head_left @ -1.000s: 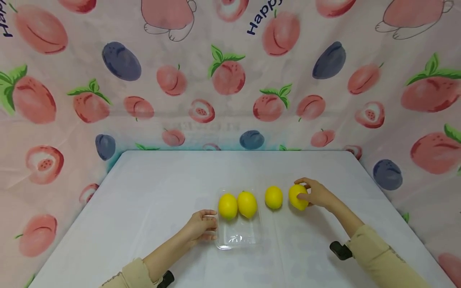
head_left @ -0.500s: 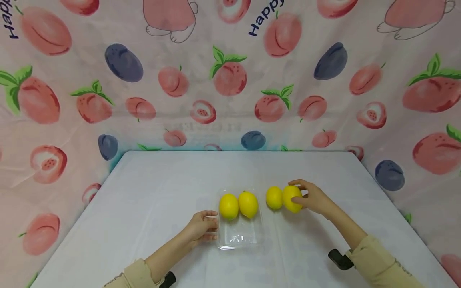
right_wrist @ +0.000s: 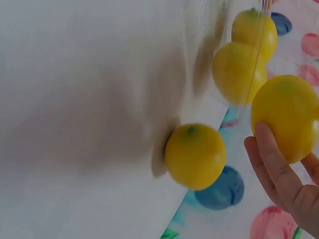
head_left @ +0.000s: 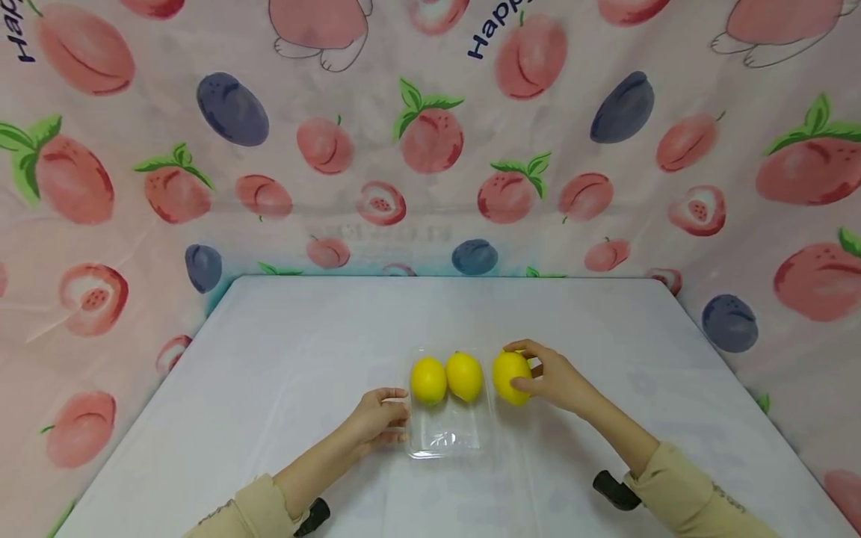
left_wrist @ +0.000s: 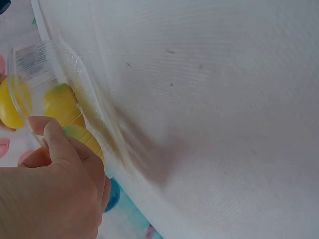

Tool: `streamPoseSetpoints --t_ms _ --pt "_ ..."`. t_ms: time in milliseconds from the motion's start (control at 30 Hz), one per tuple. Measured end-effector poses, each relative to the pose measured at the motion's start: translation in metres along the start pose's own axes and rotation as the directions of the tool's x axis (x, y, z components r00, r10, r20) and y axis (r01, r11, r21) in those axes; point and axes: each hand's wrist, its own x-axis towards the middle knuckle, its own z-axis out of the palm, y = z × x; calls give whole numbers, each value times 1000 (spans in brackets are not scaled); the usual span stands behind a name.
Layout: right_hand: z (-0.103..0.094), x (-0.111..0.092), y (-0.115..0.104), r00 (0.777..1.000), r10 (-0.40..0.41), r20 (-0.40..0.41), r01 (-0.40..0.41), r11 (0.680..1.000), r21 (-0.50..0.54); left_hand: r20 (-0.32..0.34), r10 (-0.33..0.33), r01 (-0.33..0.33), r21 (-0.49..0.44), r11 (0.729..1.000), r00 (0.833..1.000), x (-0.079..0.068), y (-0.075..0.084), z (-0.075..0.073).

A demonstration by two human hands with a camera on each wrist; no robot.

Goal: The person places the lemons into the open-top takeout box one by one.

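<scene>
A clear plastic tray [head_left: 444, 441] lies on the white table with two lemons side by side in its far half, a left lemon [head_left: 428, 381] and a right lemon [head_left: 465, 376]. My left hand [head_left: 378, 417] pinches the tray's left rim; the left wrist view shows thumb and fingers at that edge. Just right of the tray, my right hand [head_left: 554, 379] grips another lemon [head_left: 511, 378] between thumb and fingers, raised off the table. One more lemon [right_wrist: 195, 157] rests on the table below it, seen in the right wrist view; the held lemon hides it in the head view.
The white tabletop [head_left: 303, 329] spreads around the tray on all sides. A fruit-print cloth [head_left: 430, 217] hangs behind the table and along both sides. Black wrist-worn devices show at the right sleeve [head_left: 615, 491] and the left sleeve [head_left: 312, 517].
My right hand has carried its lemon left, from beside the lemon on the table to in front of it, close to the tray. The left hand stays at the tray's rim.
</scene>
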Motion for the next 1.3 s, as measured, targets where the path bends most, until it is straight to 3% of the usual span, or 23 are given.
streamPoseSetpoints --t_ms 433,867,1033,1300 --pt "30 2 -26 991 -114 67 112 993 42 4 7 -7 -5 1000 1000 5 4 2" --pt "66 7 -48 949 -229 218 224 973 44 -1 14 -14 -18 1000 1000 -4 -1 -2" --pt "72 8 -55 942 -219 255 212 976 52 13 10 -9 -17 1000 1000 -5 -2 -3" --pt "76 14 -60 942 -230 245 240 971 -10 17 3 -3 -14 1000 1000 -1 0 -2"
